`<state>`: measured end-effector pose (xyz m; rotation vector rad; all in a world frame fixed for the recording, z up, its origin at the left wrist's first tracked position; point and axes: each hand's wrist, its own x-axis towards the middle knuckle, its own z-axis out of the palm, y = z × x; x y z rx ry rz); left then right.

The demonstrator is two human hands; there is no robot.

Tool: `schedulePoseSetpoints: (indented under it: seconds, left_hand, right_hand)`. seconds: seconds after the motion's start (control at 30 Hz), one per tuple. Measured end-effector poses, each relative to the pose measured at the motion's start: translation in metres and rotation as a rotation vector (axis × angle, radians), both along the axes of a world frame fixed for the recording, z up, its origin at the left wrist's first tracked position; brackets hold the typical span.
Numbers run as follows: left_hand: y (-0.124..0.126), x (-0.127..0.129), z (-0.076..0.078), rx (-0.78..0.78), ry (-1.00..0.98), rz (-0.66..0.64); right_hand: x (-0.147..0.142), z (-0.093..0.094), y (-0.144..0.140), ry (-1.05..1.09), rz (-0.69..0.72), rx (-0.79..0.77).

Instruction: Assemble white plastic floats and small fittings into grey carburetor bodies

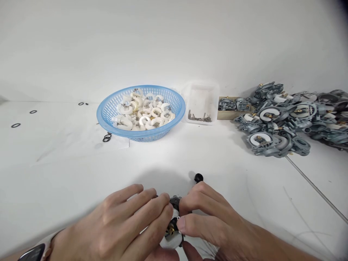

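A carburetor (pixel 176 203) is between my hands at the bottom centre, its open float-bowl side up. A white float (pixel 173 240) and a brass jet (pixel 171 229) show inside it. My left hand (pixel 122 221) lies over its left side with fingers bent around it, hiding much of the body. Against its right side my right hand (pixel 214 217) is closed, thumb tip and forefinger at the float's edge. Whether a small part is pinched there, I cannot tell. A black round-ended piece (pixel 199 177) sticks out just beyond my right knuckles.
Behind stands a blue basket (pixel 102 117) of white floats. Beside it, a white tray (pixel 202 95) holds small metal pins. Carburetors (pixel 263 141) are piled at right, near a cardboard box (pixel 231 115) and a thin metal rod (pixel 315 183). Black O-rings (pixel 107 137) lie at left.
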<state>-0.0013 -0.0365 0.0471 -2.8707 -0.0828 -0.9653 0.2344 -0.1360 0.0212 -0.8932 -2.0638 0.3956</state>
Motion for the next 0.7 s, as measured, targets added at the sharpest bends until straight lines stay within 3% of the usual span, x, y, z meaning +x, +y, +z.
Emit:
schedulePoseSetpoints:
  seconds: [0.37,0.7]
  left_hand:
    - [-0.0012,-0.0087,-0.0111,-0.023,0.018,0.001]
    - [-0.0032,-0.0053,-0.008,-0.029,0.01,0.025]
  right_hand:
    - [-0.0011,-0.0042,-0.004,0.002,-0.033,-0.005]
    - [-0.0081,-0.008,-0.0025,0.043,-0.096,0.033]
